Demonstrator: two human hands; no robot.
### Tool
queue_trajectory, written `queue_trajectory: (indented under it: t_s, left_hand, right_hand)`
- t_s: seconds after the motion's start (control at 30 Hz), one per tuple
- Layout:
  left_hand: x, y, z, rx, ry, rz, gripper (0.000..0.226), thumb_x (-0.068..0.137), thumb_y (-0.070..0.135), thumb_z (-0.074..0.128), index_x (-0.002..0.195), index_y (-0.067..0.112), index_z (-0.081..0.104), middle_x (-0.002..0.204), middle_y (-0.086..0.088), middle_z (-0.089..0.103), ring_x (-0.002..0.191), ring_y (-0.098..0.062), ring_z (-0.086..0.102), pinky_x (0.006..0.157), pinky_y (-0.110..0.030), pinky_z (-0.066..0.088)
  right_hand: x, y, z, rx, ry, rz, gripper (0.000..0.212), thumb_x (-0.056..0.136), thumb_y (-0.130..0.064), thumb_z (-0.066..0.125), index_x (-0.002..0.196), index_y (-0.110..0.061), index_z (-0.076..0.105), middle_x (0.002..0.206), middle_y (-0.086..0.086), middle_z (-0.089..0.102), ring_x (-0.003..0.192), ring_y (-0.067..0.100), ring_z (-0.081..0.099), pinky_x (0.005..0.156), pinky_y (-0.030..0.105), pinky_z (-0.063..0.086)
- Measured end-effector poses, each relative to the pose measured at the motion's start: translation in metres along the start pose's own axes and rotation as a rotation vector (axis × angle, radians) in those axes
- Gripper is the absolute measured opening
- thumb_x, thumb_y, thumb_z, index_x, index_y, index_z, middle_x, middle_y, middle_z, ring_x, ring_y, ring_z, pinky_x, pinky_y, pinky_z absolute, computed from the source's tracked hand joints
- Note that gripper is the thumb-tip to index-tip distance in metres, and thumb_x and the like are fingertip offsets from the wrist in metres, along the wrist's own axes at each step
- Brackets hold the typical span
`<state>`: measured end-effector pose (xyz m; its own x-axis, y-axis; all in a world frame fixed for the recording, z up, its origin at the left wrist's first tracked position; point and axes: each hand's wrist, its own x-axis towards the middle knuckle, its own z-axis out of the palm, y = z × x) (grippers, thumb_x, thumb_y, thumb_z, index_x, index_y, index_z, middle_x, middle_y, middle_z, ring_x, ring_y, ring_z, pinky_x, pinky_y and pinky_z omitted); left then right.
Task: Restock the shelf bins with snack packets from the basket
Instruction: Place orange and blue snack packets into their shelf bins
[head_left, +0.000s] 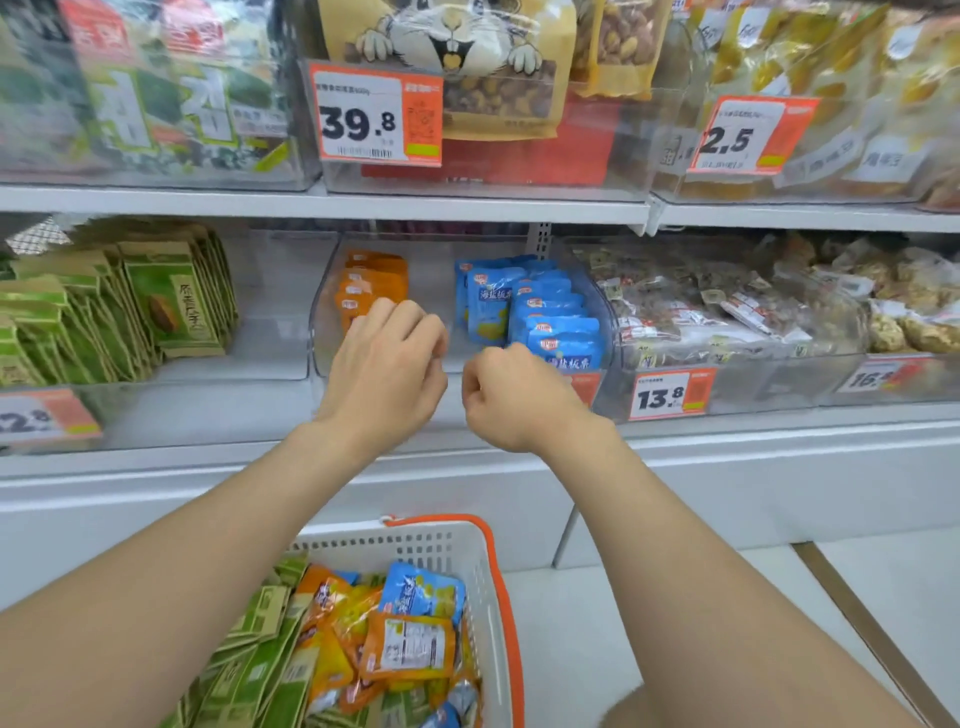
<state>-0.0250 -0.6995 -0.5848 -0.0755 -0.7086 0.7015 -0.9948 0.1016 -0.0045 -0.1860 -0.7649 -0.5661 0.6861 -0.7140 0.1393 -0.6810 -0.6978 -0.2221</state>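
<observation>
Clear plastic bin (332, 291) on the middle shelf has orange packets (371, 283) at its left and blue packets (545, 312) at its right, standing upright, long axis vertical, faces toward you; the rest lie jumbled flat in the basket (467, 551) below. Your left hand (387, 364) and right hand (511, 397) hover at the bin's front, fingers curled, apparently holding nothing. Risk: knocking the upright rows over, or mixing colours.

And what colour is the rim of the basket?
Orange: the basket has white walls and an orange rim, seen in the head view.
</observation>
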Motion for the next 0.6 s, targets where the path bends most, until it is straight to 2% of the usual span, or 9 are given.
queue_trajectory:
  t_s: [0.07, 0.17, 0.23, 0.3, 0.37, 0.47, 0.5, 0.53, 0.6]
  left_hand:
    - [-0.023, 0.001, -0.007, 0.001, -0.028, 0.102, 0.006, 0.083, 0.013, 0.061, 0.088, 0.012, 0.058, 0.087, -0.005, 0.053, 0.084, -0.030, 0.045, 0.067, -0.041, 0.035]
    - [-0.066, 0.003, -0.003, -0.063, -0.208, 0.205, 0.008, 0.085, 0.021, 0.061, 0.087, 0.014, 0.059, 0.084, -0.004, 0.056, 0.082, -0.029, 0.050, 0.066, -0.044, 0.042]
    - [-0.097, 0.004, 0.005, -0.106, -0.352, 0.165, 0.010, 0.084, 0.027, 0.058, 0.083, 0.017, 0.059, 0.079, -0.001, 0.059, 0.078, -0.027, 0.055, 0.064, -0.042, 0.047]
    - [-0.123, 0.004, 0.013, -0.119, -0.515, 0.078, 0.010, 0.085, 0.030, 0.057, 0.081, 0.021, 0.059, 0.078, 0.002, 0.062, 0.076, -0.026, 0.059, 0.064, -0.039, 0.049]
    - [-0.142, 0.005, 0.021, -0.098, -0.710, 0.003, 0.010, 0.088, 0.031, 0.055, 0.085, 0.023, 0.060, 0.085, 0.002, 0.064, 0.080, -0.025, 0.061, 0.066, -0.038, 0.051]
    - [-0.162, 0.006, 0.036, -0.071, -0.895, -0.062, 0.010, 0.092, 0.032, 0.052, 0.090, 0.024, 0.059, 0.092, 0.002, 0.065, 0.083, -0.023, 0.060, 0.068, -0.037, 0.051]
    - [-0.170, 0.006, 0.043, -0.064, -0.952, -0.079, 0.010, 0.093, 0.032, 0.052, 0.090, 0.025, 0.058, 0.092, 0.002, 0.064, 0.082, -0.022, 0.059, 0.069, -0.037, 0.052]
    - [-0.178, 0.006, 0.049, -0.057, -1.008, -0.100, 0.009, 0.094, 0.032, 0.051, 0.089, 0.027, 0.056, 0.092, 0.003, 0.063, 0.081, -0.021, 0.059, 0.070, -0.037, 0.053]
    - [-0.196, 0.004, 0.065, 0.018, -1.140, -0.089, 0.008, 0.097, 0.025, 0.048, 0.094, 0.029, 0.055, 0.098, 0.005, 0.061, 0.086, -0.021, 0.061, 0.077, -0.042, 0.056]
  right_hand:
    - [-0.013, -0.009, 0.011, -0.014, -0.158, 0.000, 0.012, 0.085, -0.017, 0.049, 0.077, -0.022, 0.056, 0.091, 0.012, 0.064, 0.081, 0.036, 0.057, 0.068, 0.035, 0.044]
    - [-0.033, -0.026, 0.029, -0.054, -0.388, 0.013, 0.022, 0.089, -0.016, 0.048, 0.069, -0.022, 0.042, 0.081, 0.004, 0.053, 0.083, 0.030, 0.052, 0.072, 0.036, 0.046]
    - [-0.047, -0.036, 0.039, -0.098, -0.548, 0.023, 0.025, 0.092, -0.013, 0.046, 0.070, -0.025, 0.043, 0.078, 0.001, 0.052, 0.083, 0.027, 0.058, 0.076, 0.037, 0.052]
    - [-0.057, -0.043, 0.047, -0.139, -0.699, 0.042, 0.019, 0.092, -0.011, 0.046, 0.076, -0.018, 0.051, 0.078, 0.003, 0.058, 0.081, 0.025, 0.066, 0.082, 0.039, 0.058]
    - [-0.064, -0.046, 0.057, -0.175, -0.766, 0.057, 0.012, 0.094, -0.010, 0.047, 0.085, -0.011, 0.055, 0.078, 0.005, 0.059, 0.079, 0.025, 0.068, 0.083, 0.040, 0.059]
    - [-0.068, -0.047, 0.077, -0.233, -0.725, 0.020, 0.018, 0.096, -0.006, 0.050, 0.080, -0.012, 0.053, 0.081, 0.006, 0.057, 0.072, 0.022, 0.058, 0.067, 0.034, 0.050]
    - [-0.068, -0.047, 0.086, -0.239, -0.733, 0.010, 0.017, 0.097, -0.007, 0.051, 0.083, -0.013, 0.056, 0.086, 0.005, 0.059, 0.073, 0.022, 0.058, 0.066, 0.035, 0.049]
    - [-0.069, -0.048, 0.094, -0.246, -0.768, -0.008, 0.013, 0.097, -0.007, 0.052, 0.093, -0.014, 0.062, 0.096, 0.006, 0.063, 0.081, 0.023, 0.062, 0.071, 0.036, 0.052]
    - [-0.065, -0.047, 0.114, -0.269, -0.861, -0.028, 0.034, 0.097, -0.011, 0.055, 0.129, -0.017, 0.064, 0.128, 0.006, 0.064, 0.113, 0.026, 0.065, 0.093, 0.039, 0.056]
